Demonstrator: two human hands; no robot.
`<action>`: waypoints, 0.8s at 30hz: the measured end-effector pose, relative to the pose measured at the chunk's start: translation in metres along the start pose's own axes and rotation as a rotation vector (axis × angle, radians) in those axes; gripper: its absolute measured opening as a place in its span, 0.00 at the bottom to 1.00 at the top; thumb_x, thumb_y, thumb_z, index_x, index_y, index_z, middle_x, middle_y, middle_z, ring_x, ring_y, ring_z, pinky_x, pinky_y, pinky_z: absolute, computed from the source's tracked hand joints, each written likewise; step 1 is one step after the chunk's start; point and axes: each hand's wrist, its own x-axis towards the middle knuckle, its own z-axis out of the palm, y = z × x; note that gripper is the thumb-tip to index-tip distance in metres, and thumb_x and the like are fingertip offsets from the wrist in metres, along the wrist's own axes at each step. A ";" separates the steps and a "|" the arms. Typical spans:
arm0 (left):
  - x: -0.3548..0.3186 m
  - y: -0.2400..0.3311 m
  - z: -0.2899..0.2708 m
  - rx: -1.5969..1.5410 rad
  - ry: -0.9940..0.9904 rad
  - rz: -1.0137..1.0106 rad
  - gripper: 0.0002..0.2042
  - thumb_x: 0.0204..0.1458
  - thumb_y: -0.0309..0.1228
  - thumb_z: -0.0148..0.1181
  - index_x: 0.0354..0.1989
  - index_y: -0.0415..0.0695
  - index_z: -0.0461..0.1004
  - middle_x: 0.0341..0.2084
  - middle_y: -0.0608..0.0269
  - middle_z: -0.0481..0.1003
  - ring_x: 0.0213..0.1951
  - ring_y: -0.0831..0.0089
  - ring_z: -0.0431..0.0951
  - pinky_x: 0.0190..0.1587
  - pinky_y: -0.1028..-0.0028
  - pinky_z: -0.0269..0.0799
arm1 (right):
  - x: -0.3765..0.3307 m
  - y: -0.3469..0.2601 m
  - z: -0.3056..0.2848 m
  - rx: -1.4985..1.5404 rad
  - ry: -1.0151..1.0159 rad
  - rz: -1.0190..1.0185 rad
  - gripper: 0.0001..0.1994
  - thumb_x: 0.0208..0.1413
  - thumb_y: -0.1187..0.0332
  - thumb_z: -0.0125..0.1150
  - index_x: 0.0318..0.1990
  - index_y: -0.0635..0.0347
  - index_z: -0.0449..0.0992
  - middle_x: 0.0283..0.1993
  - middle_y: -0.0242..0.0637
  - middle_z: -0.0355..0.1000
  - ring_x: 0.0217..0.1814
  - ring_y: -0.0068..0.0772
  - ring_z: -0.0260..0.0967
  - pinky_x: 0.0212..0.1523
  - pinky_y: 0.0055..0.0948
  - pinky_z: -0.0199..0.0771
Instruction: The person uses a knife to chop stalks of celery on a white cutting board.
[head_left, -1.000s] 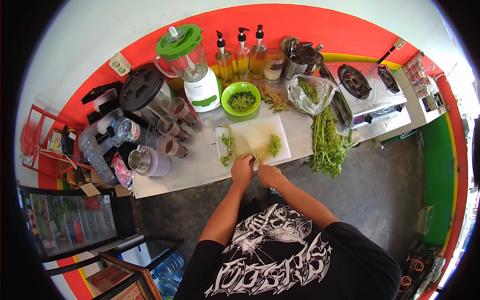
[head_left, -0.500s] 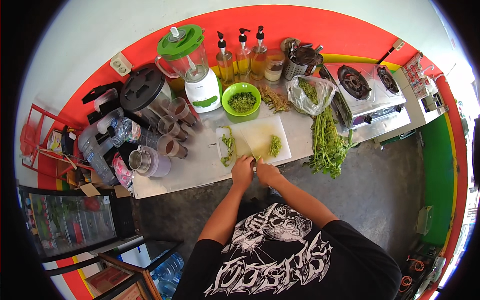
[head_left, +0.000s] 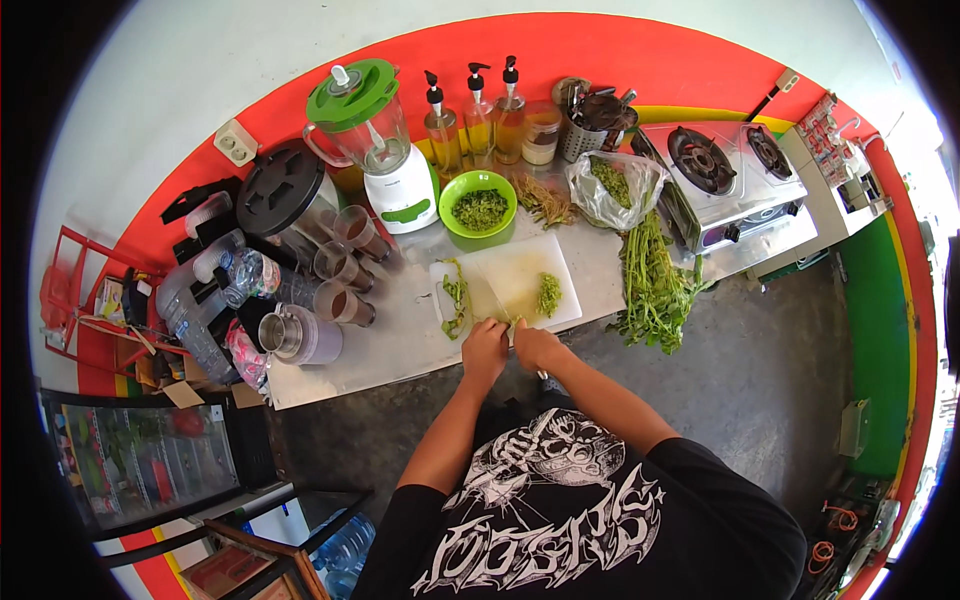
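Both hands are at the near edge of a white cutting board. My right hand is wrapped round a knife, whose thin blade slants away to the left over the board. Close beside it, my left hand is closed with its fingertips by the blade; a bit of green shows between the hands, but what the fingers pinch is too small to name. Chopped greens lie in a small pile at the board's right. Longer green pieces lie along its left side.
Behind the board stands a green bowl of chopped greens, beside a blender. Leafy stalks hang over the table's front edge, below a plastic bag and a gas stove. Cups and a metal jug stand left.
The whole view has shifted slightly. Both hands stay at the board's near edge, with the knife blade at nearly the same slant; the piles look unchanged.
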 end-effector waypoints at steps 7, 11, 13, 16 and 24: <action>0.001 0.000 0.004 -0.022 0.031 0.002 0.06 0.52 0.28 0.59 0.37 0.46 0.80 0.34 0.60 0.76 0.39 0.57 0.77 0.40 0.61 0.74 | -0.006 0.000 0.002 0.070 0.076 0.023 0.29 0.53 0.74 0.59 0.60 0.77 0.56 0.47 0.62 0.76 0.53 0.59 0.76 0.51 0.47 0.77; -0.003 -0.004 0.006 0.020 0.003 -0.049 0.06 0.52 0.28 0.59 0.37 0.46 0.79 0.34 0.60 0.76 0.39 0.57 0.77 0.40 0.61 0.74 | -0.012 -0.007 -0.002 0.022 0.029 0.020 0.27 0.52 0.74 0.60 0.57 0.76 0.57 0.46 0.63 0.76 0.52 0.59 0.76 0.50 0.47 0.78; -0.007 -0.006 0.007 0.028 0.000 -0.062 0.06 0.52 0.28 0.59 0.37 0.46 0.79 0.34 0.60 0.76 0.40 0.57 0.77 0.40 0.61 0.74 | -0.015 -0.008 0.008 0.009 0.021 0.029 0.26 0.52 0.75 0.61 0.56 0.75 0.58 0.45 0.62 0.76 0.51 0.59 0.77 0.50 0.47 0.78; -0.005 0.000 0.004 -0.007 0.040 -0.028 0.06 0.52 0.27 0.59 0.36 0.46 0.79 0.35 0.60 0.76 0.41 0.57 0.77 0.40 0.61 0.74 | -0.010 -0.002 0.015 0.074 0.102 0.045 0.24 0.51 0.75 0.60 0.53 0.74 0.59 0.46 0.62 0.76 0.51 0.59 0.77 0.50 0.47 0.78; -0.006 -0.002 0.000 -0.088 0.058 -0.119 0.06 0.52 0.26 0.58 0.37 0.44 0.79 0.34 0.58 0.76 0.40 0.54 0.77 0.42 0.60 0.73 | -0.017 -0.008 0.013 0.000 0.047 0.058 0.26 0.50 0.76 0.62 0.55 0.74 0.59 0.46 0.61 0.76 0.51 0.58 0.77 0.50 0.45 0.78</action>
